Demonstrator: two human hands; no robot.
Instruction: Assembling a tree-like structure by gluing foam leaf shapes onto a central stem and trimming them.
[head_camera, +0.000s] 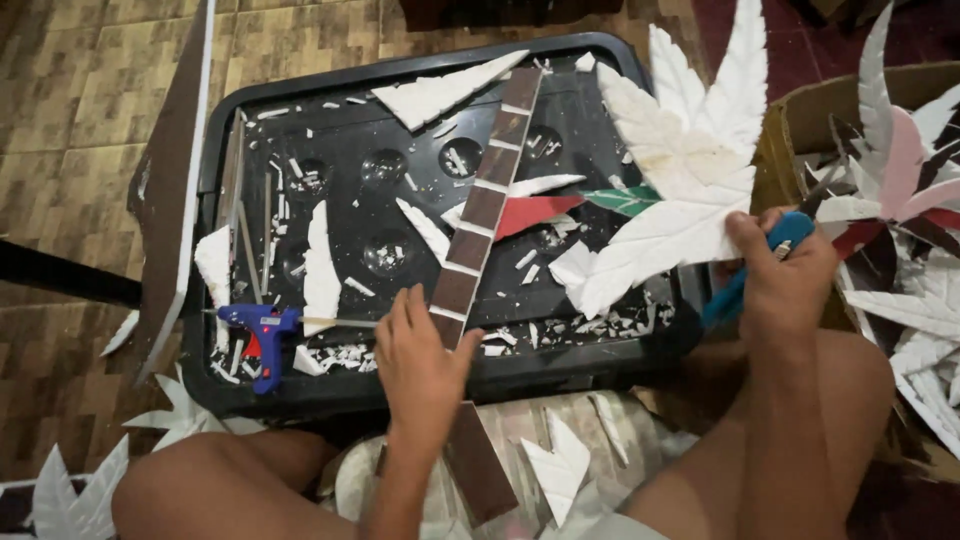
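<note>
We see a long brown strip lying slantwise across a black tray, its near end pinned under our left hand, fingers closed around its edge. Our right hand grips a blue-handled cutter together with a white foam leaf at the tray's right rim. White foam scraps litter the tray floor, and a blue glue gun rests near its front left corner. A cardboard box of finished leaves stands at right. In our judgement, the strip could skid on the loose scraps, and the cutter, held so near the thin foam, might nick or snap a leaf tip.
</note>
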